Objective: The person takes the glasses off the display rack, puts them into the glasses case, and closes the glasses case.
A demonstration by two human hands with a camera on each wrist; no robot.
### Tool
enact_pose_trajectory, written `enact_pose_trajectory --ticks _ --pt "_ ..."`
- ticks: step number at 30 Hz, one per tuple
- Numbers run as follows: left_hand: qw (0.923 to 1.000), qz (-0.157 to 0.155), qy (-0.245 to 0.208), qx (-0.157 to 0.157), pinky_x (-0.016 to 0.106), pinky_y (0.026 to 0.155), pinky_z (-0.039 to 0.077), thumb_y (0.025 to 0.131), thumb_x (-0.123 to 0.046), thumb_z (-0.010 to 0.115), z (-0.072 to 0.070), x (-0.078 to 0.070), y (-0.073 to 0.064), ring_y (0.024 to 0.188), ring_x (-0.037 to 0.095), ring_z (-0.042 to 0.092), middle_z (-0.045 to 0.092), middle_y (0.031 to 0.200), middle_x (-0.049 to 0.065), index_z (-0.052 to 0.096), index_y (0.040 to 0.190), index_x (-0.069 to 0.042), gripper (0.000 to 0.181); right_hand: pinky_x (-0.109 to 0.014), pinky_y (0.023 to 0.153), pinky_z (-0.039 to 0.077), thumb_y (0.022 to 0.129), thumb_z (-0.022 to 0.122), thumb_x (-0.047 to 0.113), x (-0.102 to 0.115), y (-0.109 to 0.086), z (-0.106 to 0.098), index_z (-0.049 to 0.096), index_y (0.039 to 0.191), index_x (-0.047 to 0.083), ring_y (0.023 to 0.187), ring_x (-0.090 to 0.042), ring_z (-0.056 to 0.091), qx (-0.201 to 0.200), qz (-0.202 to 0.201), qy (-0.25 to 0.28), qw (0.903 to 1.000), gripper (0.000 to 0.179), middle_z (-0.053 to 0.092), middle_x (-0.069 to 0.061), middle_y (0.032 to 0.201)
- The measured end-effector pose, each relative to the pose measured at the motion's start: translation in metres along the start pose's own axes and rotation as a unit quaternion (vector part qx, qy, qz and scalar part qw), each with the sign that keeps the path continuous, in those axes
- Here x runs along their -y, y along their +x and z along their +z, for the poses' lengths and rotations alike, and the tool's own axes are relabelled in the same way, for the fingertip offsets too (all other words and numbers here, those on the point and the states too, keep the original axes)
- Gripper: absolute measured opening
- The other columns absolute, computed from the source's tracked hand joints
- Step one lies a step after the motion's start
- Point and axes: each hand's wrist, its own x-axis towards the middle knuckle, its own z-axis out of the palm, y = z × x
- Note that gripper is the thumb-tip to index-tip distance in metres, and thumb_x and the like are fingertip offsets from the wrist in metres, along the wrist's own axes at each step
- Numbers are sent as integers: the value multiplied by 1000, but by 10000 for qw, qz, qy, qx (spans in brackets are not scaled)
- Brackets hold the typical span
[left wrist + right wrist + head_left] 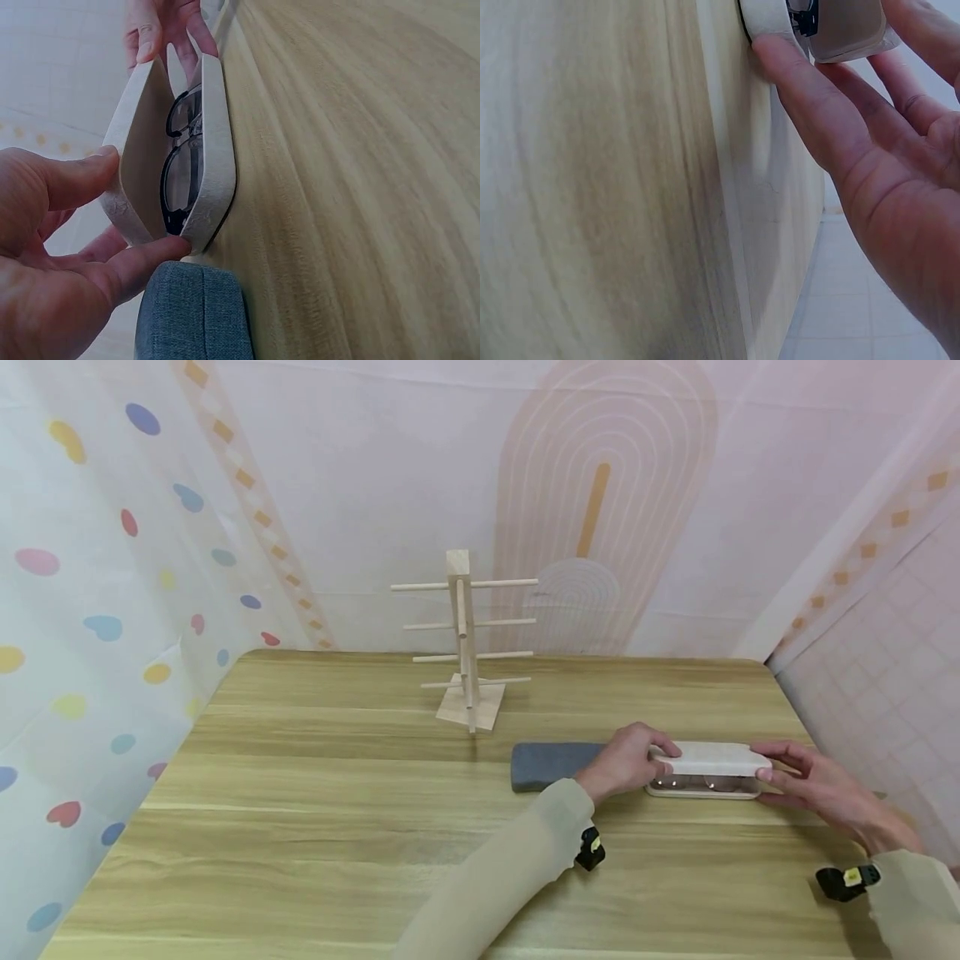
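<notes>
A white glasses case (712, 758) lies partly open on the table, its lid raised at the front. Inside it are dark-framed glasses (168, 180), plainest in the left wrist view. My left hand (624, 764) holds the case at its left end, thumb on the lid and a finger at the base's edge. At the other end my right hand (828, 789) grips lid and base with thumb and fingers. Just left of the white case, partly behind my left hand, is a closed blue-grey fabric case (551, 766).
A wooden rack (462, 610) with several thin horizontal pegs stands on a square base at the back middle of the wood-grain table (315, 827). Patterned cloth (375, 485) hangs behind the table and along its sides.
</notes>
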Motion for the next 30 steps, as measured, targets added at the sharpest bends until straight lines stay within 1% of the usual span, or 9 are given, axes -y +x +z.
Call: enact_pose_trajectory --ticks 7,10,14,20,21,23,27,28,30 --pt "9985 165 526 -28 11 99 40 91 -12 81 2 2 1 116 1 56 73 116 -9 81 112 -17 22 -29 85 61 102 54 -10 -2 -1 1 62 130 21 107 -6 65 -51 -41 -74 10000 42 57 13 126" --pt "9971 220 723 -25 12 101 40 90 -13 82 3 3 1 118 2 56 73 114 -11 82 111 -18 21 -26 84 60 102 57 -8 0 -2 1 61 131 19 106 -3 64 -201 53 -459 9987 40 55 16 125" --pt "9941 310 1038 -31 13 102 39 89 -13 83 5 4 0 120 3 56 72 114 -11 82 111 -18 22 -21 81 58 102 60 -1 2 -3 2 61 133 12 104 4 61 -439 194 -1276 9907 34 51 26 126" --pt "9921 234 1229 -88 14 103 39 88 -14 84 7 2 -3 121 3 55 68 121 -9 82 111 -20 23 -20 81 57 103 61 2 7 -4 3 57 134 1 105 5 60 -490 304 -1591 9856 32 47 30 128" --pt "9918 196 1258 -87 13 103 39 88 -14 85 8 1 -4 121 3 54 67 123 -9 82 110 -20 24 -20 81 57 102 63 4 8 -5 4 57 135 -1 106 6 60 -511 345 -1707 9834 33 47 29 129" --pt "9911 99 1323 -64 13 102 39 87 -14 86 9 0 -5 122 3 53 64 127 -9 82 109 -22 23 -19 83 56 102 65 8 10 -6 6 54 137 -4 113 -4 61 -542 416 -2036 9767 38 46 21 135" --pt "9905 -13 1373 -11 12 101 39 86 -13 86 10 -1 -5 123 4 52 61 132 -7 82 107 -21 23 -17 84 53 101 69 15 12 -7 11 50 141 -6 121 -29 59 -656 562 -2550 9631 50 44 -8 146" --pt "9905 -26 1378 -4 12 101 39 86 -12 86 10 -1 -4 123 4 52 60 132 -7 82 107 -21 23 -17 84 53 100 70 15 12 -7 13 49 142 -8 121 -30 60 -667 520 -2600 9619 52 44 -13 146" --pt "9906 -42 1364 -5 12 102 39 87 -12 84 11 -2 -5 124 4 51 60 133 -7 81 110 -21 25 -18 83 54 99 71 12 11 -6 15 48 143 -10 116 -19 63 -713 421 -2590 9623 54 50 -9 142"
